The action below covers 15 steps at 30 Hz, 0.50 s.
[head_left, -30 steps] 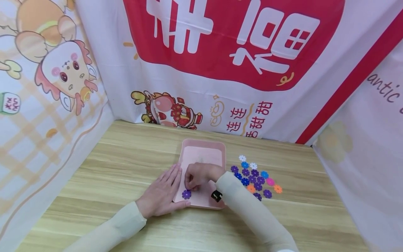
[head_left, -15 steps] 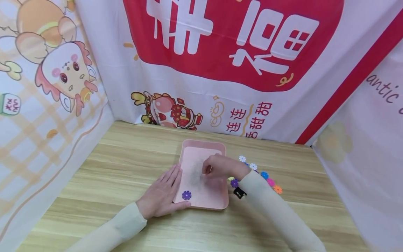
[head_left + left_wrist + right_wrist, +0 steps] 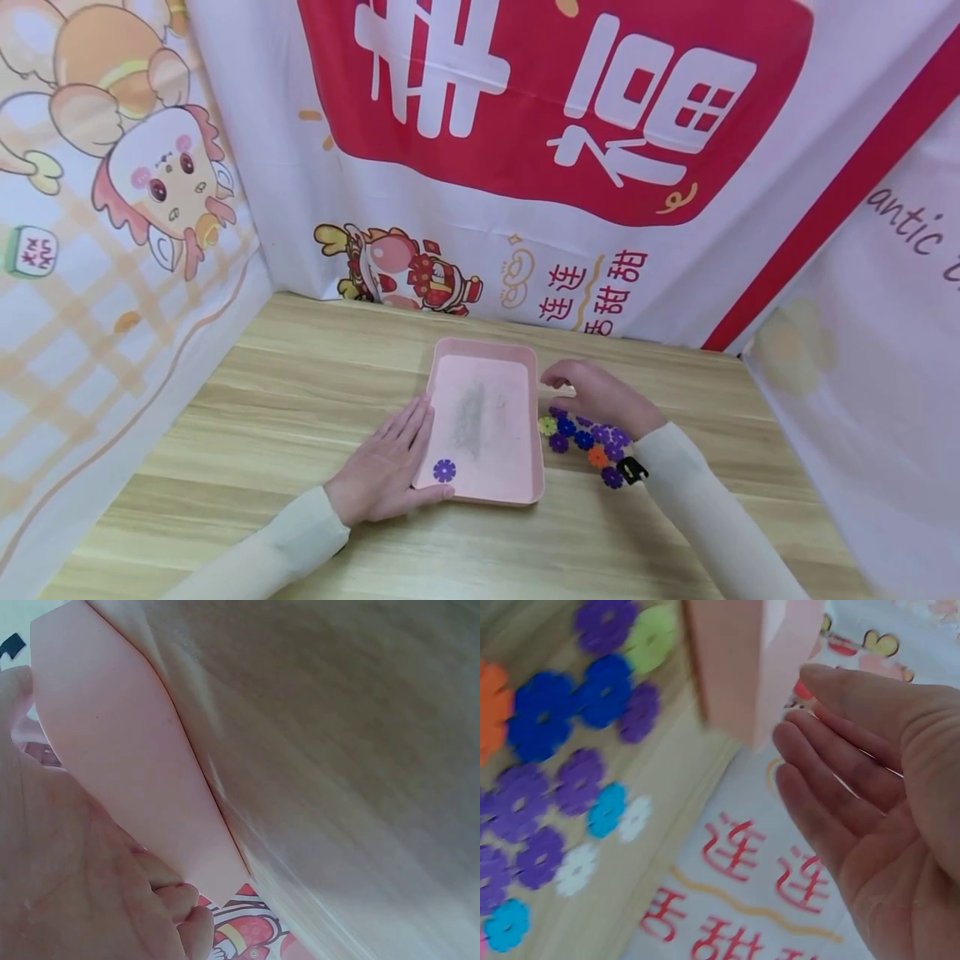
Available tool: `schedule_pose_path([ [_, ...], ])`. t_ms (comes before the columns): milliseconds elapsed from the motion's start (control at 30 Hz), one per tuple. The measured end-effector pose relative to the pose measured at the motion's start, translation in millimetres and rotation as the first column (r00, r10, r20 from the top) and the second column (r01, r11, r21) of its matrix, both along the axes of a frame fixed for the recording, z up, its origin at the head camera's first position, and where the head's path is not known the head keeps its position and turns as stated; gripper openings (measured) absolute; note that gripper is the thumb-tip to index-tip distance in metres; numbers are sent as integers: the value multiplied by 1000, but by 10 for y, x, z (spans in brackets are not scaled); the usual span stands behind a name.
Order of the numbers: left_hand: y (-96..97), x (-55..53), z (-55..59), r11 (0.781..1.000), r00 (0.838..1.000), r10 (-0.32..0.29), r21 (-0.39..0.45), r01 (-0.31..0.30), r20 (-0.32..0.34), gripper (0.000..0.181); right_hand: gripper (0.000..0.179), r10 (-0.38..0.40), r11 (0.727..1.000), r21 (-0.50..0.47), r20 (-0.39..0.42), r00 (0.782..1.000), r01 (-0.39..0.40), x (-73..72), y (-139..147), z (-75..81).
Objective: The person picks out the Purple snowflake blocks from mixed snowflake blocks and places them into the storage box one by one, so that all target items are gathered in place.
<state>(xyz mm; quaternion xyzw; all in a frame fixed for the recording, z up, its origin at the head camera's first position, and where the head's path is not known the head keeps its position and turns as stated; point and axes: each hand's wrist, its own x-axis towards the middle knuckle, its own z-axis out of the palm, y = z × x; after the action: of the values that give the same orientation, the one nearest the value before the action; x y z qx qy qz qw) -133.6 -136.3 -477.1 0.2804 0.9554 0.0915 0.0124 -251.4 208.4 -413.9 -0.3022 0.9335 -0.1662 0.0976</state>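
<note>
A shallow pink tray (image 3: 491, 346) stands on the wooden table, with one purple flower-shaped disc (image 3: 444, 471) in its near left corner. My left hand (image 3: 384, 467) rests along the tray's left rim with straight fingers, its thumb over the near corner. In the left wrist view those fingers overlap the tray's outer wall (image 3: 127, 735). To the right of the tray, my right hand (image 3: 600, 396) hovers above the far part of a pile of loose flower discs (image 3: 583, 439). Its fingers are relaxed and slightly bent, with nothing between them in the right wrist view.
The pile includes purple, dark blue (image 3: 544, 716), light blue, white (image 3: 576, 868), orange and yellow-green (image 3: 651, 637) discs. A greyish smudge (image 3: 471, 417) marks the tray floor. Printed cloth hangings (image 3: 555, 108) stand behind the table and on both sides.
My right hand has let go of the purple disc in the tray's near left corner and moved right, out of the tray to the disc pile. The left hand has stayed in place.
</note>
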Motion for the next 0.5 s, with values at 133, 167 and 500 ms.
schedule_pose_path([
  [133,2,2,8,1000,1000,2,2,-2,10,110,38,-19,1000,3,-99,995,20,-23,137,-155],
  [167,2,4,12,1000,1000,3,4,-3,12,110,38,-23,1000,0,-115,993,23,-26,165,-202],
  [500,-9,13,11,1000,1000,6,17,-7,30,111,36,-41,999,-26,-108,993,39,-23,306,-553],
])
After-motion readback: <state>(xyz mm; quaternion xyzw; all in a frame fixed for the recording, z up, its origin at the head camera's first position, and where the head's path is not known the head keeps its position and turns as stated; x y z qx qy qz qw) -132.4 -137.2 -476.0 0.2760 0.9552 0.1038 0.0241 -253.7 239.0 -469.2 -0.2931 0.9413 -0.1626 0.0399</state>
